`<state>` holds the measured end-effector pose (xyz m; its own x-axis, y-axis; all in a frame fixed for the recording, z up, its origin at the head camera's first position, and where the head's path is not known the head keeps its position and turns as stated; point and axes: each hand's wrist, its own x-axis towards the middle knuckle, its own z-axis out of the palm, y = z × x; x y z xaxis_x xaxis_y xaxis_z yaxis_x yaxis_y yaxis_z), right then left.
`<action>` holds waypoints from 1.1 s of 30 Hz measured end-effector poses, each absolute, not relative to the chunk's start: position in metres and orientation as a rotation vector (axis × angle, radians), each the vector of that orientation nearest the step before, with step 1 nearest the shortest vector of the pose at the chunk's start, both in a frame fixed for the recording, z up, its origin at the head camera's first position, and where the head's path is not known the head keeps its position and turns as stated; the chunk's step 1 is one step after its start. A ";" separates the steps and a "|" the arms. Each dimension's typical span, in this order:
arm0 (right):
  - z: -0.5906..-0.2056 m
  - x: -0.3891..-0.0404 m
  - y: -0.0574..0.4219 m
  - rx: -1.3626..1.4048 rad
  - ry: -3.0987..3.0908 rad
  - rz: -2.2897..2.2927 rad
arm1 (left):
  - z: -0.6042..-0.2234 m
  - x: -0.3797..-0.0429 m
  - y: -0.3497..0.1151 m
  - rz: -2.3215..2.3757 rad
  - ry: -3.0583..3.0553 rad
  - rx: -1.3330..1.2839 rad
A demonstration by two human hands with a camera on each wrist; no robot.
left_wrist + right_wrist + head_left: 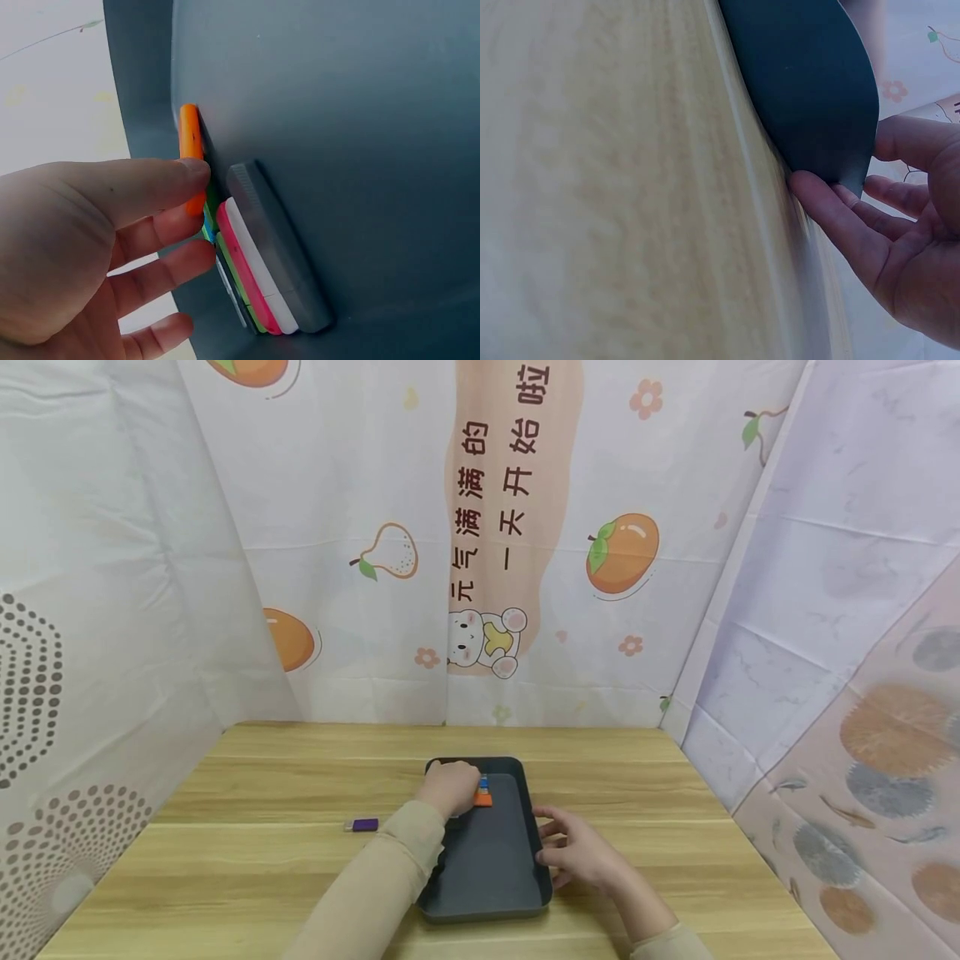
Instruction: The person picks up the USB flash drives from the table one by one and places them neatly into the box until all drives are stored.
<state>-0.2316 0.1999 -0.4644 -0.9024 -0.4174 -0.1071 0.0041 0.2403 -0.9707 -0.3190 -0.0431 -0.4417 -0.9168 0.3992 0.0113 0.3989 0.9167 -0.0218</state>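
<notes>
In the head view, my left hand [450, 787] reaches into the dark grey tray [517, 906] near its far left. Its thumb and index finger pinch an orange flash drive [190, 131], seen edge-on in the left wrist view. Beside it several slim sticks stand close together along the tray wall: a pink and white one [251, 274], a dark grey one [277, 247] and green ones partly hidden. My right hand [581, 850] touches the tray's right outer wall with its fingers spread. In the right wrist view its fingertips [810, 187] rest against that wall.
A purple flash drive [365, 825] with a metal plug lies on the wooden table [247, 860] left of the tray. Printed curtains [337, 460] hang behind the table and along both sides.
</notes>
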 end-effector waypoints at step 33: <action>-0.468 -0.233 0.201 -0.393 2.187 -1.686 | -0.382 -0.311 -0.087 -0.360 -3.003 -0.728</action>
<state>-0.2332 0.2009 -0.4677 -0.9002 -0.4226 -0.1050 -0.0059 0.2530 -0.9675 -0.3110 -0.0870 -0.3822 -0.8901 0.4480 0.0842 0.4552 0.8637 0.2164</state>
